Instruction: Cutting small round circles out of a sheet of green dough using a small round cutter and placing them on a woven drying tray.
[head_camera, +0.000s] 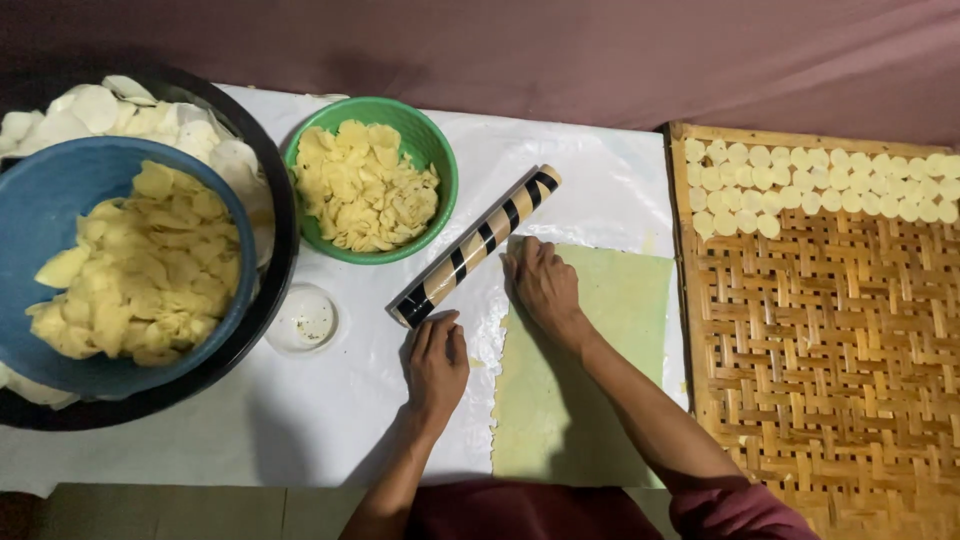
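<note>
Dough sheet (590, 370) lies under both hands (490, 320).

- There were no boxes, packets, labels, signs or screens to see anywhere in the picture.

wall (560, 50): dull maroon | white cover (250, 420) | light: dim
</note>
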